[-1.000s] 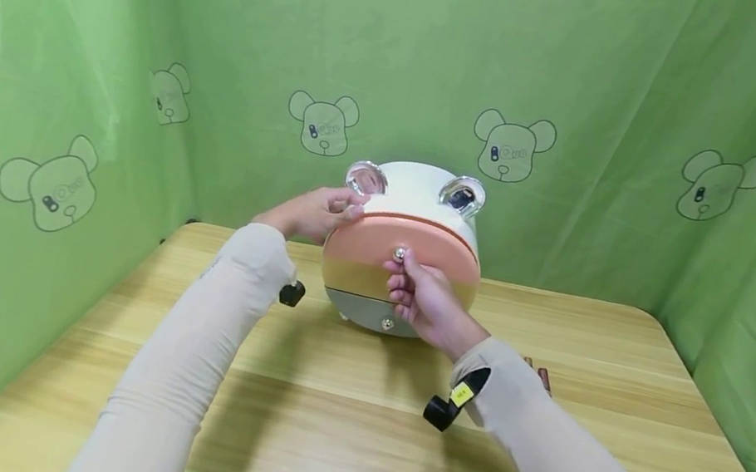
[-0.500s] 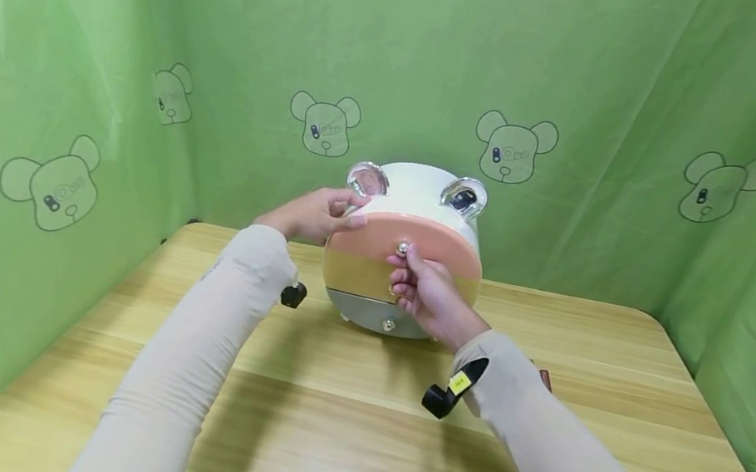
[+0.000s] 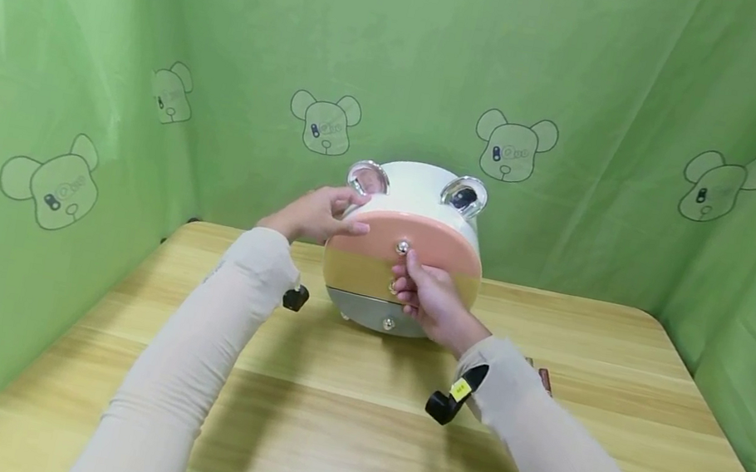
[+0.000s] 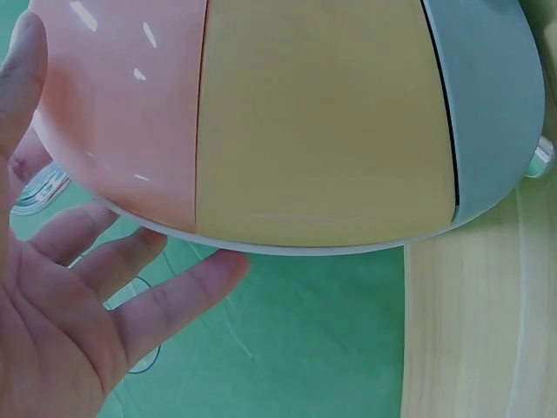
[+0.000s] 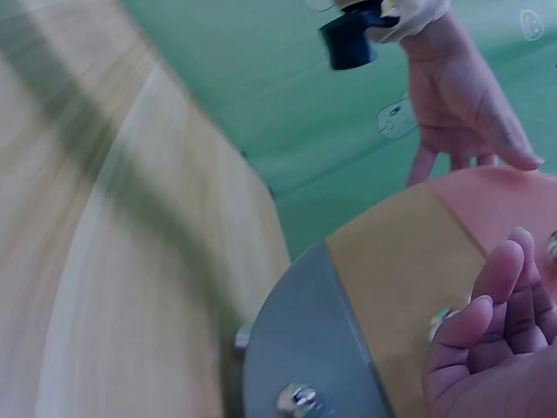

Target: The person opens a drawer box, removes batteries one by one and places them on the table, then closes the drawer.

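A rounded storage box [image 3: 418, 182] with a white shell and two shiny silver ears stands toward the back of the table. Its front has a pink top drawer [image 3: 375, 227], a yellow middle drawer [image 4: 322, 122] and a grey bottom drawer [image 5: 300, 335], each with a silver knob. My left hand [image 3: 313, 214] rests at the box's upper left, thumb at the pink front, other fingers spread along the side. My right hand [image 3: 437, 306] is in front of the yellow drawer, fingers loosely bent, thumb tip just below the top knob [image 3: 402, 247]. The pink drawer sits flush.
The wooden table [image 3: 326, 446] extends toward me. Small dark-red sticks [image 3: 546, 379] lie on it at the right, partly behind my right sleeve [image 3: 555, 436]. Green curtains [image 3: 426, 50] with printed bear heads enclose the back and sides.
A second ago my right hand pinched the top knob and the pink drawer stood slightly out. The drawer has gone in flush, and the thumb has come off the knob.
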{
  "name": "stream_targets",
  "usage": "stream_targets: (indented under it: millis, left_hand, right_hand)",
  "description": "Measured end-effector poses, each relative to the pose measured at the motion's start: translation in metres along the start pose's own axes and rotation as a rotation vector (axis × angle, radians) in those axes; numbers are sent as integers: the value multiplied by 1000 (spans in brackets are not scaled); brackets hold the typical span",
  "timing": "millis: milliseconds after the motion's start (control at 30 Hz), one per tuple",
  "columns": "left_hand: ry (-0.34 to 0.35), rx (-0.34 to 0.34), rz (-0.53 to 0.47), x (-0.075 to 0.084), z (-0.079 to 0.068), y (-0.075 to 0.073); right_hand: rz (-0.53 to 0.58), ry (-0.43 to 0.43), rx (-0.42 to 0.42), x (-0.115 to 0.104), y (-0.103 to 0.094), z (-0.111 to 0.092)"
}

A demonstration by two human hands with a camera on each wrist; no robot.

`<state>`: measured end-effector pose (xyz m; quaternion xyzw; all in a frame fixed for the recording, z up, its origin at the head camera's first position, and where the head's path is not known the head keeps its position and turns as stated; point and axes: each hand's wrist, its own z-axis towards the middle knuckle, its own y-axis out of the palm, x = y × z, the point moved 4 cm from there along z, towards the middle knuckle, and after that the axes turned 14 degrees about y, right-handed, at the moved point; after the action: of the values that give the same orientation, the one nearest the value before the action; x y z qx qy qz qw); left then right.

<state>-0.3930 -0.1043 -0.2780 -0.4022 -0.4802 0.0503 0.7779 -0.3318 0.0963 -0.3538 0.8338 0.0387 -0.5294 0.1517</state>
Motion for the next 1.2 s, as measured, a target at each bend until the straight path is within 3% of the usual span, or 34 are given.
stream_targets:
  millis: [167,433,600,733,933,1200]
  left_hand:
    - [19,28,107,-1,1,2]
    - [67,62,132,2,5,9]
    - [132,74,160,4,10,13]
    - [136,55,164,3,12,19]
    - [158,43,161,-2,12,25]
    - [147,57,195,2,13,25]
  right_hand:
    - [-105,10,32,13,-6,1]
    - [-162,123,82,30,-10,3]
    - [-44,190,32,36,-5,8]
    - [62,208,-9,39,0,11]
    - [159,213,-4,44,4,15]
    - [196,198,41,46,5,18]
